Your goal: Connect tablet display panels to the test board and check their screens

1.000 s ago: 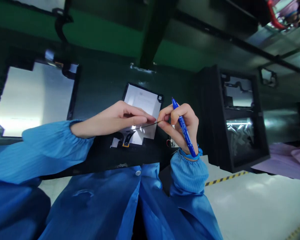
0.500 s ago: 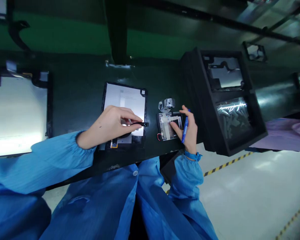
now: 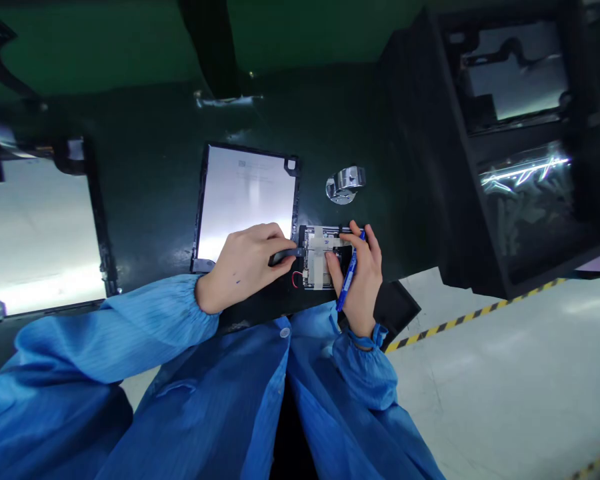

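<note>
Black cable (image 3: 287,253) at circuit board (image 3: 311,264) edge

Left hand (image 3: 253,263), nine o'clock of the board, pinches the cable in its grip; right hand (image 3: 360,280), at three o'clock, grips a blue pen (image 3: 349,280) while touching the board.

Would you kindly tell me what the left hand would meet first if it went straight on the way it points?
Most likely the circuit board: the left hand points at its left side, holding a black cable; whether cable and board touch is unclear.
</note>
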`<state>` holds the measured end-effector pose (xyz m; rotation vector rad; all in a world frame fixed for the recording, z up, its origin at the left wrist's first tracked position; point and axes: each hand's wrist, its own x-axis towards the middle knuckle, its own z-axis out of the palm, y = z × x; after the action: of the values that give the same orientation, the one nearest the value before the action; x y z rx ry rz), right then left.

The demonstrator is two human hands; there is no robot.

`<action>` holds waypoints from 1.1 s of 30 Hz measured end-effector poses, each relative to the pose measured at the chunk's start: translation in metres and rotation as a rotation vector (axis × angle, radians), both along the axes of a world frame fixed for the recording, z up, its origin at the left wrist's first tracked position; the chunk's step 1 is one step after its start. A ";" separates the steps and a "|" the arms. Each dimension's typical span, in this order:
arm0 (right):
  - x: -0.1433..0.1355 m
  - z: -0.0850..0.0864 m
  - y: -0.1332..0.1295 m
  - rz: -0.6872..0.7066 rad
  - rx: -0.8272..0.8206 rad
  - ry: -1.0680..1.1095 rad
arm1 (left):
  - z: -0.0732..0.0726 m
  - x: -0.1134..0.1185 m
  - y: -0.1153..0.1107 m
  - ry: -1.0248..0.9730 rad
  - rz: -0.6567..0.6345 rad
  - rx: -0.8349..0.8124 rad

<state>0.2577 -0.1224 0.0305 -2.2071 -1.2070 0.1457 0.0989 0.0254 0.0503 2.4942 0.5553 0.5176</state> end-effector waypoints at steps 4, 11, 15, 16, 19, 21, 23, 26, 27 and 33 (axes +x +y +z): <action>0.002 -0.001 0.001 -0.003 0.011 -0.001 | -0.001 0.002 -0.002 0.023 -0.014 0.025; 0.003 -0.004 0.000 0.004 0.037 0.019 | 0.003 0.003 -0.006 0.110 -0.009 0.070; 0.003 -0.004 -0.001 0.006 0.040 0.025 | 0.005 0.003 -0.007 0.137 -0.018 0.128; 0.004 -0.004 -0.001 0.009 0.042 0.024 | 0.005 0.003 -0.008 0.135 -0.020 0.131; 0.004 -0.004 -0.001 0.015 0.041 0.019 | 0.005 0.003 -0.008 0.134 -0.021 0.115; 0.004 -0.004 -0.001 0.015 0.034 0.016 | 0.005 0.003 -0.008 0.118 -0.019 0.091; 0.004 -0.004 -0.001 0.017 0.032 0.013 | 0.006 0.003 -0.008 0.094 -0.015 0.065; 0.005 -0.005 -0.002 0.025 0.037 0.008 | 0.006 0.002 -0.008 0.082 -0.013 0.037; 0.005 -0.006 -0.002 0.026 0.039 0.006 | 0.006 0.002 -0.008 0.087 -0.012 0.031; 0.006 -0.006 -0.002 0.023 0.039 -0.008 | 0.006 0.002 -0.007 0.096 -0.002 0.015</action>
<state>0.2632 -0.1242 0.0243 -2.1624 -1.2297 0.1215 0.1012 0.0181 0.0560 2.5440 0.5876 0.4039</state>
